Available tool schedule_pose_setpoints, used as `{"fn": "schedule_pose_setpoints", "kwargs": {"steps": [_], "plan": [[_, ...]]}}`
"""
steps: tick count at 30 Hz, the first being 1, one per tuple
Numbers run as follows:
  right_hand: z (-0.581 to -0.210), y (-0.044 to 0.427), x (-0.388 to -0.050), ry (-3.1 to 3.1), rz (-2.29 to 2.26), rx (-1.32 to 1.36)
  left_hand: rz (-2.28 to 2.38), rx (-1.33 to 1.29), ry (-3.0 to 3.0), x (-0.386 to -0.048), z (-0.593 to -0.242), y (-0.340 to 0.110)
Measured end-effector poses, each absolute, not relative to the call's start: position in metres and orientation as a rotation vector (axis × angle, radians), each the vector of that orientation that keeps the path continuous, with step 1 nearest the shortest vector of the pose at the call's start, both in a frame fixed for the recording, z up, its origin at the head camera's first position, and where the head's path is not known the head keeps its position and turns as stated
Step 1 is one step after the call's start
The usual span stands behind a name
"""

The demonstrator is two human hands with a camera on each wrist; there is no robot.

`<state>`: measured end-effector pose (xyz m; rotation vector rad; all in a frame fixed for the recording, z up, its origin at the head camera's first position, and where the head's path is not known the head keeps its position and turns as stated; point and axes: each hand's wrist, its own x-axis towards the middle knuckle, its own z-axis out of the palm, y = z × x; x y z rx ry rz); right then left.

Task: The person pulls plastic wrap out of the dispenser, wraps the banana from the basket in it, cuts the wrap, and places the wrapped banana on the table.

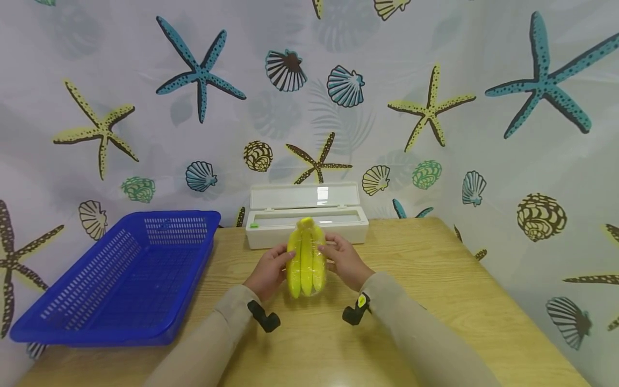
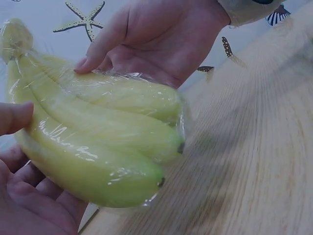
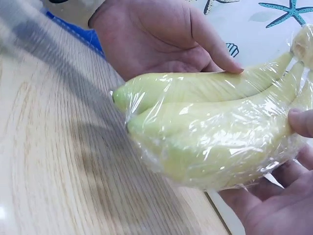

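Observation:
A bunch of bananas (image 1: 306, 263) wrapped in clear cling film is held up between both hands, stem end away from me. My left hand (image 1: 269, 270) grips its left side, thumb on top and fingers underneath. On the opposite side my right hand (image 1: 347, 262) holds it the same way. Three bananas show in the left wrist view, where the film over the bunch (image 2: 98, 122) looks tight with small wrinkles. Shiny creases run across the film on the bananas (image 3: 210, 132) in the right wrist view. Behind the bunch stands a white cling film dispenser (image 1: 309, 234), its lid raised.
A blue plastic basket (image 1: 193, 274) with slotted sides stands at the left of the wooden table (image 1: 411, 301). The dispenser is close to the back edge, against a patterned curtain (image 1: 300, 123) of starfish and shells. A small green piece (image 1: 254, 225) sits at the dispenser's left end.

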<state>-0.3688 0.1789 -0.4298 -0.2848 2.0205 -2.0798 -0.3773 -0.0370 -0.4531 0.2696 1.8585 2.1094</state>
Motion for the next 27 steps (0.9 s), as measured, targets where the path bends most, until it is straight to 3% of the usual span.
{"fn": "schedule_pose_setpoints", "kwargs": {"steps": [19,27], "plan": [[-0.434,0.167,-0.365,1.907,-2.210,-0.231,2.234,0.215,1.753,-0.372,-0.445,-0.037],[-0.439,0.168,-0.364,1.973,-2.140,-0.167,2.045,0.101,2.051,-0.375,-0.444,-0.040]]}}
